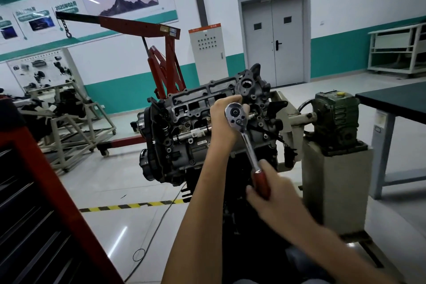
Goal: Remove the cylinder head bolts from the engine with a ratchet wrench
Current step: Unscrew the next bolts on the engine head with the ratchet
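At the far left I see the slanted side of a red tool cabinet (46,180) with dark drawers. Beyond it, white frame stands (76,127) carry dark machine parts. A red engine hoist (166,60) rises behind them, its boom reaching left with a chain and hook hanging from the end. A strip of yellow and black tape (129,206) crosses the pale floor.

The engine (184,122) sits at the middle of my view, tilted on its stand (297,120), with the top of the cylinder head facing me. The left hand (222,122) reaches up to the right part of that head, and its fingers curl round the round chrome end of the ratchet wrench (247,143), grasping it from behind. That end sits against the engine. I cannot make out the bolt under it, because the hand and the wrench cover it. The chrome shank slopes down and to the right to a red handle (261,183), and the right hand (274,200) is clenched round that handle, blurred.

Behind the engine I see a grey control cabinet (207,48) and a grey double door (274,37). To the right, the stand's shaft runs into a green gearbox (336,117) on a grey pedestal (334,191). A dark-topped table (396,99) stands just beside it, and a white rack (398,48) stands against the far wall.
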A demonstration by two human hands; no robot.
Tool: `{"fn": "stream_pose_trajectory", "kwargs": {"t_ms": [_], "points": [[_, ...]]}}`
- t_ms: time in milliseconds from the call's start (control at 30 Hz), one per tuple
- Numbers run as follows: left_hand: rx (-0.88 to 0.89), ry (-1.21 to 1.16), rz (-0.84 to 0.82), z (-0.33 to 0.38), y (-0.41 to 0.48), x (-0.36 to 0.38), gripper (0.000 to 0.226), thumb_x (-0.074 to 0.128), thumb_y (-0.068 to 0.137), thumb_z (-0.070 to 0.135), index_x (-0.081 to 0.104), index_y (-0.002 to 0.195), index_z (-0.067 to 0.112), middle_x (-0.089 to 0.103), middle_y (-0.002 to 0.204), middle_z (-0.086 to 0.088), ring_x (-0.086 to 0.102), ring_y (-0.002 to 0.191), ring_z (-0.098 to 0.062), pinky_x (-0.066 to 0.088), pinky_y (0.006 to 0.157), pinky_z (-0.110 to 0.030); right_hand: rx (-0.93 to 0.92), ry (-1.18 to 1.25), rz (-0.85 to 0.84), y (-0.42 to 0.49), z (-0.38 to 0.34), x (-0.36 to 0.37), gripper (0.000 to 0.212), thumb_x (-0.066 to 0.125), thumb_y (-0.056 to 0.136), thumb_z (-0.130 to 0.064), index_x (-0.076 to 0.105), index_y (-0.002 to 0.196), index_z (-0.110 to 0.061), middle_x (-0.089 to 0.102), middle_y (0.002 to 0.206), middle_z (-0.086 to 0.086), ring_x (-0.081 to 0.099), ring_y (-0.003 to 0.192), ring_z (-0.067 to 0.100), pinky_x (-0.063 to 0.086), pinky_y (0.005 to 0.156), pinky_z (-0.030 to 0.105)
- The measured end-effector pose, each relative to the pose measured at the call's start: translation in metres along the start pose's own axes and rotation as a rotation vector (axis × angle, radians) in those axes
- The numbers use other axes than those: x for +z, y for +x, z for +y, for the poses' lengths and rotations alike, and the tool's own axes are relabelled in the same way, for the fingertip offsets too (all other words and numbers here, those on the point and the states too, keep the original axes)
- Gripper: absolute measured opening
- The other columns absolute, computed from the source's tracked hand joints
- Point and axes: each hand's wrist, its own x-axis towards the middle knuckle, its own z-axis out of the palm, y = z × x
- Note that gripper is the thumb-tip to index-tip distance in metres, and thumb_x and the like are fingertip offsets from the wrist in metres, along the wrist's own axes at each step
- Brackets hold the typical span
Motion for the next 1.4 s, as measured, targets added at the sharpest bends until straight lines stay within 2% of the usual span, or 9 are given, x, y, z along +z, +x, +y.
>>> {"fn": "stream_pose_trajectory", "kwargs": {"t_ms": [167, 300, 500, 733, 867, 967, 1167, 1267, 1400], "points": [[0.031, 0.014, 0.043, 0.000, -0.002, 0.002, 0.048, 0.057, 0.079, -0.009, 0.027, 0.053, 0.018, 0.023, 0.049, 0.009, 0.025, 0.042, -0.003, 0.019, 0.045, -0.012, 0.071, 0.185, -0.007, -0.007, -0.012, 0.036, 0.033, 0.060, 0.082, -0.004, 0.038, 0.077, -0.028, 0.045, 0.051, -0.004, 0.045, 0.040, 0.008, 0.040, 0.041, 0.020], [0.028, 0.039, -0.063, -0.002, -0.001, -0.010, 0.049, 0.057, 0.080, -0.005, 0.031, 0.049, 0.023, 0.030, 0.047, 0.013, 0.027, 0.046, -0.002, 0.023, 0.047, -0.017, -0.143, -0.216, -0.198, 0.020, 0.001, -0.039, 0.039, 0.062, 0.077, 0.003, 0.040, 0.081, -0.029, 0.043, 0.051, -0.009, 0.048, 0.043, 0.001, 0.032, 0.042, 0.007], [0.075, 0.076, -0.161, 0.002, 0.006, -0.016, 0.036, 0.055, 0.073, 0.006, 0.030, 0.051, 0.022, 0.030, 0.050, 0.006, 0.028, 0.053, -0.011, 0.027, 0.056, -0.026, -0.317, -0.654, -0.253, 0.074, 0.004, -0.114, 0.028, 0.063, 0.078, 0.000, 0.048, 0.088, -0.021, 0.053, 0.059, -0.007, 0.054, 0.047, 0.005, 0.050, 0.047, 0.025], [-0.043, 0.011, 0.090, -0.001, 0.003, 0.002, 0.044, 0.057, 0.081, -0.005, 0.035, 0.054, 0.022, 0.039, 0.055, 0.007, 0.033, 0.051, -0.002, 0.032, 0.051, -0.018, 0.016, 0.034, 0.018, -0.001, -0.004, 0.008, 0.030, 0.065, 0.079, -0.004, 0.041, 0.076, -0.023, 0.043, 0.049, -0.005, 0.047, 0.041, 0.003, 0.034, 0.039, 0.010], [-0.049, 0.005, 0.079, -0.002, 0.003, 0.005, 0.051, 0.058, 0.081, -0.007, 0.034, 0.052, 0.026, 0.036, 0.046, 0.018, 0.034, 0.046, 0.001, 0.028, 0.046, -0.011, 0.073, 0.204, 0.006, -0.006, -0.013, 0.036, 0.029, 0.060, 0.082, -0.003, 0.041, 0.080, -0.024, 0.047, 0.054, 0.004, 0.047, 0.041, 0.012, 0.042, 0.042, 0.029], [-0.001, 0.029, -0.031, -0.004, 0.003, -0.005, 0.049, 0.056, 0.081, -0.005, 0.033, 0.050, 0.026, 0.035, 0.048, 0.015, 0.031, 0.048, -0.003, 0.026, 0.048, -0.019, -0.049, -0.070, -0.120, 0.009, -0.001, -0.013, 0.036, 0.061, 0.078, 0.001, 0.038, 0.077, -0.027, 0.042, 0.051, -0.005, 0.045, 0.042, 0.005, 0.032, 0.040, 0.012], [0.066, 0.134, -0.196, 0.000, 0.009, -0.014, 0.049, 0.063, 0.076, -0.005, 0.037, 0.049, 0.025, 0.036, 0.046, 0.009, 0.031, 0.047, -0.008, 0.028, 0.053, -0.022, -0.315, -0.709, -0.233, 0.071, 0.006, -0.119, 0.022, 0.065, 0.076, -0.001, 0.055, 0.091, -0.012, 0.056, 0.062, -0.007, 0.056, 0.050, 0.004, 0.050, 0.048, 0.020], [0.042, 0.041, -0.105, -0.004, 0.006, -0.008, 0.039, 0.061, 0.075, -0.002, 0.040, 0.047, 0.013, 0.039, 0.047, -0.012, 0.027, 0.047, -0.023, 0.027, 0.055, -0.023, -0.211, -0.537, -0.223, 0.053, 0.011, -0.098, 0.029, 0.064, 0.076, 0.001, 0.048, 0.083, -0.021, 0.054, 0.060, -0.005, 0.054, 0.045, 0.006, 0.048, 0.045, 0.021], [0.005, -0.016, -0.007, 0.000, 0.003, 0.001, 0.042, 0.058, 0.077, 0.000, 0.032, 0.050, 0.018, 0.031, 0.051, -0.003, 0.029, 0.051, -0.015, 0.024, 0.053, -0.029, -0.030, -0.095, 0.014, 0.007, 0.004, -0.011, 0.036, 0.066, 0.075, 0.000, 0.040, 0.081, -0.024, 0.043, 0.049, -0.008, 0.050, 0.044, -0.003, 0.032, 0.040, 0.003]]}}
